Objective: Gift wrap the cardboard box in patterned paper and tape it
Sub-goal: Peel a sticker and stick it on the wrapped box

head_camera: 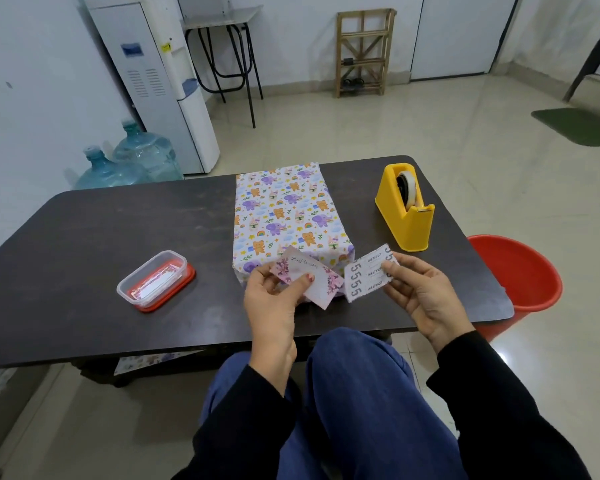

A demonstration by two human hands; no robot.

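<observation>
Looking down from our seat, we see the box already covered in animal-print paper, lying on the dark desk straight ahead of our hands. Its long axis runs away from us, and its near short end sits just beyond our fingertips. Our left hand pinches a floral label reading "Best Wishes" between thumb and fingers, held in front of that near end. Our right hand pinches a grey printed slip, probably the label's backing, just right of the box's near corner. We judge the left hand the nearer one, so the label need only travel forward onto the paper. A yellow tape dispenser stands right of the box, closer to our right hand.
</observation>
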